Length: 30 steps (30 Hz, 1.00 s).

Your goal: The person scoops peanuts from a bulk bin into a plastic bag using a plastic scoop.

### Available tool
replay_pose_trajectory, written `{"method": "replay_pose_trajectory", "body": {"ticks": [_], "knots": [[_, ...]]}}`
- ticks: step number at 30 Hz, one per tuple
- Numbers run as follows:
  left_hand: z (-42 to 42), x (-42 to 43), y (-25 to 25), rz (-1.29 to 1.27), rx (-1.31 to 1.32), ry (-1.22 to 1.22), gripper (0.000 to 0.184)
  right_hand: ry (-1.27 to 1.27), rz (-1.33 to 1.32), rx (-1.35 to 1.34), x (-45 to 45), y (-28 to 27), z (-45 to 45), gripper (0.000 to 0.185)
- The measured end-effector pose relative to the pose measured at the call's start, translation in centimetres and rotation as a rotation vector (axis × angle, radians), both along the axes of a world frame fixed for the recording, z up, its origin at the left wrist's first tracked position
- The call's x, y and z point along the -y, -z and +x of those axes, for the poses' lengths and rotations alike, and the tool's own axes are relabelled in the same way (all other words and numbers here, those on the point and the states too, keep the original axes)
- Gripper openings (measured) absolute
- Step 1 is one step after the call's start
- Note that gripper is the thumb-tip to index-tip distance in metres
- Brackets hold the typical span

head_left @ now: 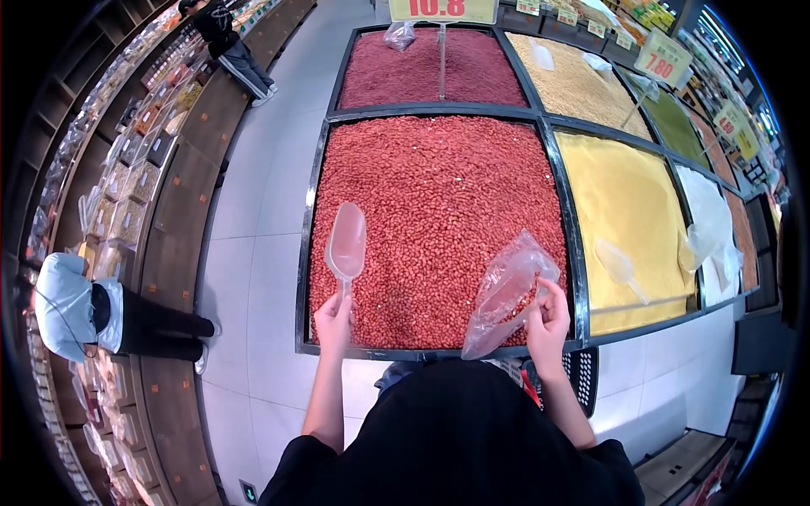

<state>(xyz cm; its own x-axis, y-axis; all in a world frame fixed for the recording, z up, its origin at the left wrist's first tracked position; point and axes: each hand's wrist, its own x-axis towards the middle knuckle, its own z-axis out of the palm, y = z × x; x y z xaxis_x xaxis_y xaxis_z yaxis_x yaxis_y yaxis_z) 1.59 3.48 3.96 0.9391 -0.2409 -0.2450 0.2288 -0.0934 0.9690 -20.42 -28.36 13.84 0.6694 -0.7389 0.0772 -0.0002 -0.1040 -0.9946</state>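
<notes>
My left hand (334, 325) is closed round the handle of a clear plastic scoop (347, 242), its bowl pointing away from me over the left side of the bin. The scoop's bowl looks bare inside. In my right hand (548, 325) the fingers pinch the edge of a clear plastic bag (506, 295), which hangs to the left of the hand. Whether anything lies inside the bag is hard to tell, as red shows through it. Below both hands spreads a large bin of red peanuts (422, 202), framed by a black rim (314, 211).
Beyond the peanuts is a bin of dark red beans (422, 67). To the right, a bin of yellow grain (616, 202) holds another scoop (620, 268). A price sign (443, 10) stands at the back. One person (93, 308) stands at the left shelves, another person (221, 38) farther off.
</notes>
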Motion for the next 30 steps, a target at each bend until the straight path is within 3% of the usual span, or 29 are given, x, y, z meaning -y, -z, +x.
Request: {"method": "replay_pose_trajectory", "body": {"ticks": [2,8,30], "knots": [[1.6,0.4,2.2,0.019,0.067,-0.108,0.02,0.012,-0.034,-0.019,0.0,0.3,0.1,0.049],[2.8,2.5,6.2,-0.034,0.058,-0.134,0.018,0.03,-0.057,-0.011,-0.2,0.4,0.5,0.046],[-1.7,6.1,5.3,-0.101,-0.095,-0.045,0.023,0.007,0.02,-0.063,-0.5,0.9,2.1,0.044]]}}
